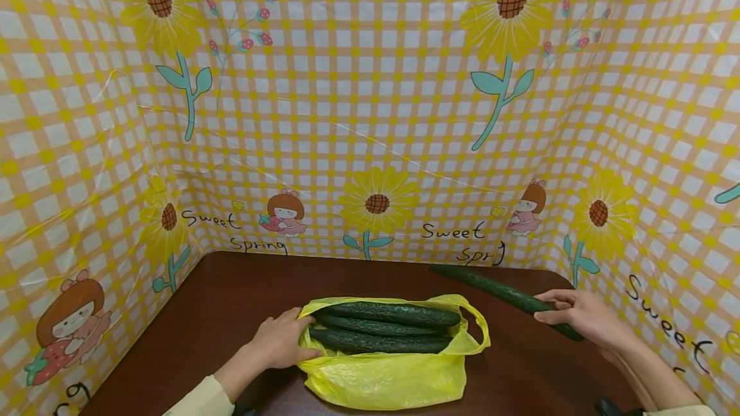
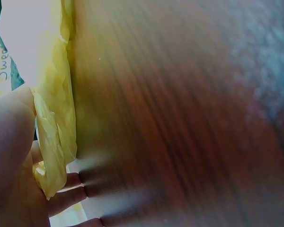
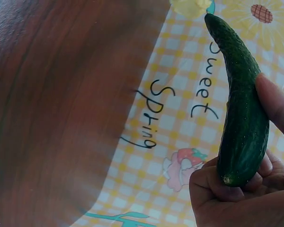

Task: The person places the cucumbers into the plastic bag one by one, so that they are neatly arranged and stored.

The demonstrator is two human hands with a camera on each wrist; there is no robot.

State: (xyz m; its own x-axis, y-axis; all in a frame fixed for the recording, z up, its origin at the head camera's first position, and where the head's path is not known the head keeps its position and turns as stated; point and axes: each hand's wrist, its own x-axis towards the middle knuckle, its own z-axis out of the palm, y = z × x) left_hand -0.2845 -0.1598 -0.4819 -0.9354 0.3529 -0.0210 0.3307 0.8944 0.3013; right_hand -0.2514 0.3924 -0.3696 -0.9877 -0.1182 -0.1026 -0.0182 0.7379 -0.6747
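A long dark green cucumber (image 1: 497, 289) is in my right hand (image 1: 590, 316), off to the right of the bag. In the right wrist view the thumb lies along one side of this cucumber (image 3: 244, 109), with curled fingers under its near end. A yellow plastic bag (image 1: 387, 381) lies on its side at the centre, its opening facing up. Three cucumbers (image 1: 387, 326) show inside, side by side. My left hand (image 1: 280, 339) holds the bag's left end, thumb in front and fingers behind. In the left wrist view, yellow plastic (image 2: 57, 118) hangs between thumb and fingers.
The dark brown wooden table (image 1: 231, 287) carries the bag. A checked cloth (image 1: 370, 121) with sunflowers and lettering stands as walls behind it and on both sides. One bag handle loop (image 1: 482, 326) spreads out to the right.
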